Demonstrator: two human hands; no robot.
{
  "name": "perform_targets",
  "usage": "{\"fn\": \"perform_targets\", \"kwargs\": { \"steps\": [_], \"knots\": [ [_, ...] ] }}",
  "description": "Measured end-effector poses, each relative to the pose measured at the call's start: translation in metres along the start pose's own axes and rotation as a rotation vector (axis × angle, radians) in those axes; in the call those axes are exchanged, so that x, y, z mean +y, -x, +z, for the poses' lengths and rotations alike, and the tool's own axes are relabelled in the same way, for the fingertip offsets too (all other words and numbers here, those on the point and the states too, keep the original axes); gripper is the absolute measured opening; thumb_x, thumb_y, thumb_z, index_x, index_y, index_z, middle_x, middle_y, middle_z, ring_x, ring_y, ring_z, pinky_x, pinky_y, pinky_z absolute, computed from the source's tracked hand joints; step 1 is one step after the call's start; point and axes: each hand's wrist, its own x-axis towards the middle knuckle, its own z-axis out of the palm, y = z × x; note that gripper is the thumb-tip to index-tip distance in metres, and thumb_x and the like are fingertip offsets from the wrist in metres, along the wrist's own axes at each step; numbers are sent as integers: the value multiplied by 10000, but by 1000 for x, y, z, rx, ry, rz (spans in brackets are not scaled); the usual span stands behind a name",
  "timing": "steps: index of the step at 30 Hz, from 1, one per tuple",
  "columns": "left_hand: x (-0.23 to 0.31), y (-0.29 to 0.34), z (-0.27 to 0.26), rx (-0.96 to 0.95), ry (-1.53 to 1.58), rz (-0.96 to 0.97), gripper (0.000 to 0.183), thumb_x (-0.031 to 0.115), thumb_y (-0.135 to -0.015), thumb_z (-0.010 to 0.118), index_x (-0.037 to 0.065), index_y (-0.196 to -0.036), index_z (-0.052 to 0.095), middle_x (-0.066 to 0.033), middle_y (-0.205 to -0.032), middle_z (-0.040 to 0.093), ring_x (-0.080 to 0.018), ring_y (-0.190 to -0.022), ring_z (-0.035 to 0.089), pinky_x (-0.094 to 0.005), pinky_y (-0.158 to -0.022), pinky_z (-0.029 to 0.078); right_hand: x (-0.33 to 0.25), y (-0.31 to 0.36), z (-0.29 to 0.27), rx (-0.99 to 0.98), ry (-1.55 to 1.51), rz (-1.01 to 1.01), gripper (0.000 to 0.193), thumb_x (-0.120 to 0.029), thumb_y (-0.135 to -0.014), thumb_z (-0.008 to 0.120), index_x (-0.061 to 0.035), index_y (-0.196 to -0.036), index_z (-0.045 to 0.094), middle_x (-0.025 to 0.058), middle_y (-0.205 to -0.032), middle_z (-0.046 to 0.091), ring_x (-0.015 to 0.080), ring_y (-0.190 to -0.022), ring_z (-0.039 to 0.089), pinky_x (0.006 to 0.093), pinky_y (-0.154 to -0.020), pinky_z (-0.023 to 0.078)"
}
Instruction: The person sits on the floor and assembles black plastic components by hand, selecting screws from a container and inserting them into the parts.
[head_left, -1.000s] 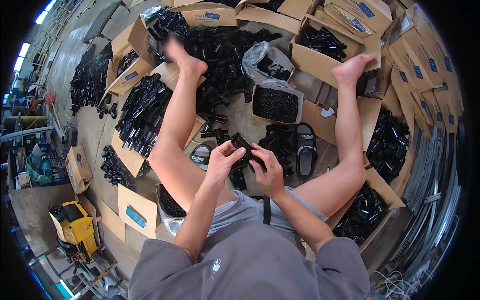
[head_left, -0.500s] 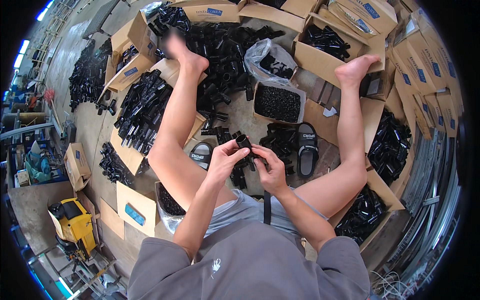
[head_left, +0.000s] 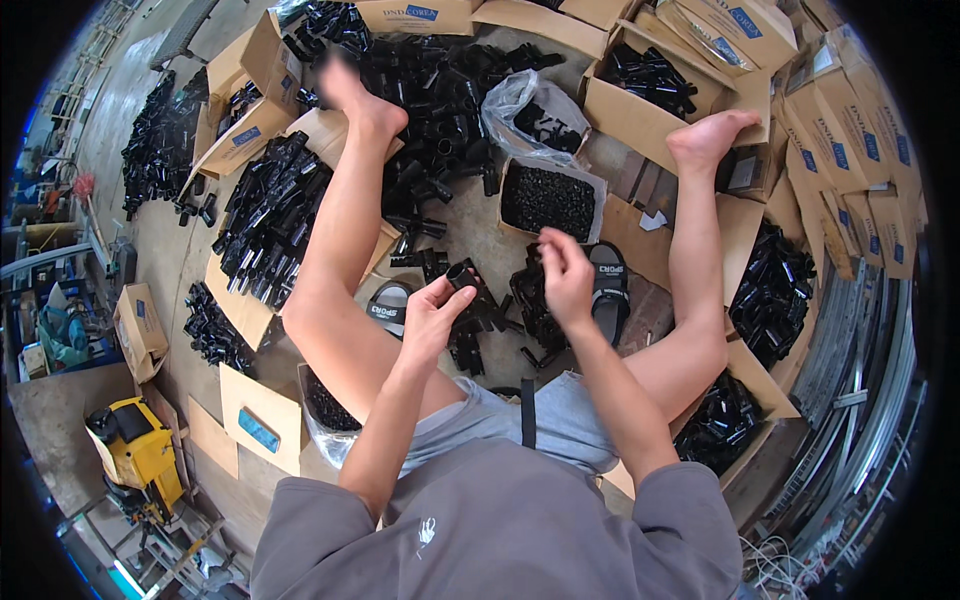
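My left hand [head_left: 436, 318] is closed around a black pipe fitting [head_left: 461, 275], its round open end facing up. My right hand [head_left: 568, 290] hangs apart from the fitting, fingers loosely bent and a little apart, slightly blurred; I see nothing in it. Just beyond it stands an open carton [head_left: 597, 209] filled with small black pieces [head_left: 548, 198]. Below and between my hands, several more black fittings [head_left: 538, 300] lie on the floor.
Heaps of black fittings [head_left: 440, 110] and open cartons [head_left: 630, 110] surround my legs. A clear plastic bag [head_left: 505, 115] holds more black pieces. Slides [head_left: 609, 290] lie beside the right hand. A phone [head_left: 259, 430] rests on cardboard at left; metal profiles [head_left: 860, 400] lie at right.
My right hand has let go of the fitting and moved up and right, toward the carton of small pieces. My left hand keeps the fitting and has shifted slightly left.
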Motion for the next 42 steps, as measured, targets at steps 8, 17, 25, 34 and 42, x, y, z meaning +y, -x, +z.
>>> {"fn": "perform_targets", "kwargs": {
  "steps": [8, 17, 25, 34, 42],
  "knots": [
    [-6, 7, -39, -24, -27, 31, 350, 62, -980, 725, -23, -1316, 676, -26, -1189, 725, -70, -1068, 644, -242, -971, 506, 73, -97, 17, -223, 449, -60, 226, -133, -951, 665, -65, -1157, 725, 168, -1154, 739, 380, -1066, 705, 473, -926, 558],
    [5, 12, -42, -82, -59, 46, 395, 60, -972, 739, -27, -1348, 655, -34, -1216, 720, -90, -1104, 647, -260, -981, 517, 84, -114, 75, -402, 719, 30, 180, -118, -872, 741, -63, -1039, 704, 149, -1075, 691, 402, -1055, 677, 505, -886, 556],
    [8, 12, -36, -127, -70, 31, 386, 50, -963, 742, -22, -1335, 666, -23, -1213, 721, -88, -1105, 645, -261, -986, 514, 78, -126, 77, -469, 777, -147, 313, -95, -811, 731, -83, -1117, 667, 154, -1104, 664, 379, -1101, 657, 497, -933, 558],
    [10, 21, -23, -105, -143, 8, 381, 13, -962, 714, -10, -1340, 665, -19, -1194, 731, -79, -1069, 654, -253, -961, 518, 68, -121, 74, -518, 789, -99, 212, -11, -905, 573, -20, -1101, 653, 237, -1068, 709, 420, -1040, 711, 517, -874, 596],
    [11, 20, -10, -81, -100, 21, 348, 54, -987, 694, 3, -1330, 670, -25, -1195, 732, -75, -1050, 642, -254, -954, 503, 35, -97, 53, -144, 235, -95, 177, -52, -926, 633, -7, -1087, 689, 204, -1036, 754, 383, -1018, 734, 495, -847, 592]
  ]
}}
